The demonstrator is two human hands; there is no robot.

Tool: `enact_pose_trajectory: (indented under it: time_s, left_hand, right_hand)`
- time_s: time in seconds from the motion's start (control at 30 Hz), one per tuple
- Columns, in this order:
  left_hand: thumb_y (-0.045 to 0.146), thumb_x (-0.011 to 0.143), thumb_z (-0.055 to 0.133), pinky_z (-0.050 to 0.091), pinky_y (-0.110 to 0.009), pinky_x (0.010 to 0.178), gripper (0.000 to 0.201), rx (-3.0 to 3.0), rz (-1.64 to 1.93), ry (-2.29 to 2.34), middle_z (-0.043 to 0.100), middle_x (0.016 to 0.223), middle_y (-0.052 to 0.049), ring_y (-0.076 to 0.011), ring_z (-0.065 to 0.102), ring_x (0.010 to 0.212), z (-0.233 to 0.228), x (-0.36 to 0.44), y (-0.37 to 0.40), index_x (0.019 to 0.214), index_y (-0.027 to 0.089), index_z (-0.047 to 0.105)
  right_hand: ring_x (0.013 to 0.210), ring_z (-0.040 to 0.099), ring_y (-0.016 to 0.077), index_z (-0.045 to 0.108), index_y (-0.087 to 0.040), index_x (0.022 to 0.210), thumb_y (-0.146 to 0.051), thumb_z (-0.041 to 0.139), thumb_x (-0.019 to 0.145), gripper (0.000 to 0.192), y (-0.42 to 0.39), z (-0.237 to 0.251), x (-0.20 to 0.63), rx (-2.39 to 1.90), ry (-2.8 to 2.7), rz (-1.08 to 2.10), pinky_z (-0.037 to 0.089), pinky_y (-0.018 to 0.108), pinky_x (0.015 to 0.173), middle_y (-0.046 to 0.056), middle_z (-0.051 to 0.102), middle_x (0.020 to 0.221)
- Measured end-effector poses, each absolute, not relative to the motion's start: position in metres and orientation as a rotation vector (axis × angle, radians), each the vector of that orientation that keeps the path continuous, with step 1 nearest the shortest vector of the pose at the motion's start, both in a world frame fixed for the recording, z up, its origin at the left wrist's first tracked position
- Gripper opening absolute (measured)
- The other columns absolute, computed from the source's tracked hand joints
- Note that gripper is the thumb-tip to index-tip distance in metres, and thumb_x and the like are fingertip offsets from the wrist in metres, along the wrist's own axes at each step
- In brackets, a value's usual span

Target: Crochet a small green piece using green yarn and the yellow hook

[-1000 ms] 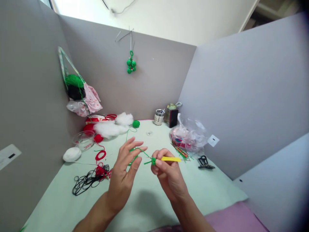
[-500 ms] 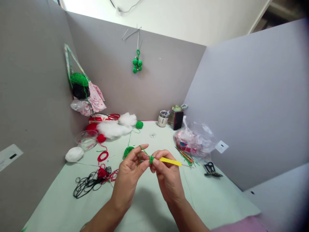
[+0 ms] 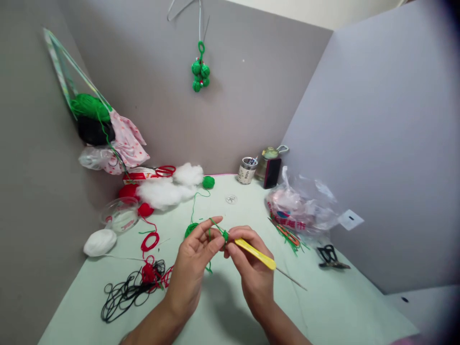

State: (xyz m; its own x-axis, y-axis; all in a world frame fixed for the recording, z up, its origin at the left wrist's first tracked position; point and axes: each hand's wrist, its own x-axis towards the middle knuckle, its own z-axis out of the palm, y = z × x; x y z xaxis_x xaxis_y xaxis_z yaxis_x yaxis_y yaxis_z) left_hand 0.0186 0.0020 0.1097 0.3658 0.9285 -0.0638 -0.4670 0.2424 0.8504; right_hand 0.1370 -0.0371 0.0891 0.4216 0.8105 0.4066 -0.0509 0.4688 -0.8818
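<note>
On the left of the counter (image 3: 323,306) I've got a white yarn ball (image 3: 100,242), its thread trailing toward red yarn (image 3: 148,273) lying among black cord (image 3: 120,298); a snag there, I'd judge, could drag the whole tangle. Next, the left hand (image 3: 194,253): thumb and fingers pinching a small green piece (image 3: 225,235), forefinger raised with a green strand (image 3: 216,224) over it. Let that finger dip and the tension could go, leaving a loop slack. Behind it sits a green yarn ball (image 3: 190,229), partly hidden; a catch there might yank the strand tight. The piece itself is right between the hands, above the counter. And here's the right hand (image 3: 254,268), closed round a yellow-handled hook (image 3: 257,254), fingertips against the work; a careless twist could drop or split a loop, though I can't read the tip. Far right, a black clip (image 3: 332,258) lies well apart, little threat.
</note>
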Motion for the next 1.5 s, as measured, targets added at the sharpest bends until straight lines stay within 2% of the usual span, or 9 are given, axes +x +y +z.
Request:
enact_pose_trajectory:
  time_s: [0.13, 0.33, 0.53, 0.77, 0.9, 1.07, 1.23, 1.37, 1.5]
  left_hand:
    - [0.033, 0.086, 0.086, 0.048, -0.027, 0.083, 0.041, 0.858, 1.026, 0.672, 0.063, 0.087, 0.001, -0.0142, 0.06, 0.082, 0.107, 0.016, 0.015, 0.124, 0.023, 0.077]
    - [0.036, 0.081, 0.088, 0.048, -0.029, 0.081, 0.047, 0.778, 0.963, 0.66, 0.063, 0.085, 0.0, -0.0156, 0.058, 0.081, 0.105, 0.017, 0.028, 0.125, 0.023, 0.076]
    - [0.034, 0.083, 0.085, 0.046, -0.027, 0.081, 0.052, 0.704, 0.926, 0.669, 0.066, 0.091, 0.001, -0.0143, 0.057, 0.082, 0.102, 0.013, 0.033, 0.133, 0.03, 0.071]
    - [0.035, 0.081, 0.089, 0.036, -0.021, 0.061, 0.052, 0.688, 0.91, 0.657, 0.059, 0.082, 0.004, -0.0086, 0.038, 0.063, 0.104, 0.01, 0.031, 0.129, 0.026, 0.074]
    - [0.034, 0.078, 0.09, 0.039, -0.022, 0.067, 0.051, 0.667, 0.831, 0.603, 0.059, 0.082, 0.002, -0.0078, 0.039, 0.063, 0.108, 0.009, 0.032, 0.125, 0.021, 0.077]
    - [0.03, 0.08, 0.086, 0.038, -0.026, 0.07, 0.047, 0.723, 0.843, 0.594, 0.062, 0.088, 0.0, -0.0084, 0.04, 0.064, 0.107, 0.007, 0.033, 0.125, 0.02, 0.077]
    - [0.032, 0.08, 0.084, 0.035, -0.027, 0.069, 0.042, 0.795, 0.819, 0.633, 0.06, 0.084, 0.0, -0.0118, 0.044, 0.069, 0.103, 0.009, 0.034, 0.121, 0.021, 0.078]
    - [0.033, 0.084, 0.081, 0.035, -0.028, 0.068, 0.036, 0.867, 0.811, 0.649, 0.058, 0.082, 0.0, -0.0136, 0.044, 0.071, 0.102, 0.012, 0.036, 0.118, 0.024, 0.079]
    - [0.034, 0.086, 0.082, 0.038, -0.027, 0.07, 0.033, 0.949, 0.878, 0.706, 0.059, 0.086, 0.0, -0.0144, 0.049, 0.077, 0.097, 0.014, 0.038, 0.118, 0.025, 0.079]
  right_hand:
    - [0.078, 0.067, 0.0178, 0.079, -0.028, 0.108, -0.027, 0.064, 0.102, 0.016, -0.03, 0.082, 0.14, -0.98, -1.131, 0.554, 0.055, 0.032, 0.071, 0.005, 0.071, 0.093]
    - [0.077, 0.067, 0.0186, 0.084, -0.032, 0.105, -0.028, 0.067, 0.101, 0.018, -0.019, 0.084, 0.141, -1.046, -1.152, 0.487, 0.055, 0.032, 0.067, 0.007, 0.073, 0.093]
    - [0.071, 0.068, 0.0165, 0.083, -0.031, 0.104, -0.023, 0.066, 0.101, 0.019, -0.016, 0.088, 0.137, -1.08, -1.135, 0.51, 0.058, 0.03, 0.065, 0.004, 0.072, 0.088]
    - [0.101, 0.075, 0.0235, 0.074, -0.041, 0.134, -0.003, 0.066, 0.095, 0.055, -0.027, 0.074, 0.128, -1.215, -1.386, -0.094, 0.062, 0.037, 0.081, 0.009, 0.078, 0.118]
    - [0.101, 0.075, 0.0244, 0.08, -0.041, 0.123, -0.008, 0.065, 0.098, 0.044, -0.029, 0.08, 0.133, -1.09, -1.333, 0.113, 0.062, 0.038, 0.081, 0.008, 0.081, 0.116]
    - [0.075, 0.07, 0.0177, 0.084, -0.032, 0.103, -0.027, 0.066, 0.102, 0.018, -0.021, 0.088, 0.15, -0.954, -1.159, 0.613, 0.058, 0.032, 0.066, 0.007, 0.081, 0.103]
    - [0.067, 0.069, 0.0153, 0.08, -0.025, 0.097, -0.037, 0.067, 0.101, 0.018, -0.015, 0.086, 0.162, -0.833, -0.985, 0.932, 0.056, 0.029, 0.061, 0.006, 0.078, 0.094]
    - [0.068, 0.07, 0.0148, 0.076, -0.025, 0.099, -0.034, 0.059, 0.106, 0.021, -0.02, 0.09, 0.172, -0.867, -1.068, 0.897, 0.059, 0.031, 0.067, 0.005, 0.077, 0.097]
    - [0.084, 0.074, 0.0194, 0.075, -0.026, 0.105, -0.022, 0.051, 0.108, 0.025, -0.028, 0.096, 0.176, -1.025, -1.384, 0.572, 0.061, 0.033, 0.075, 0.006, 0.077, 0.096]
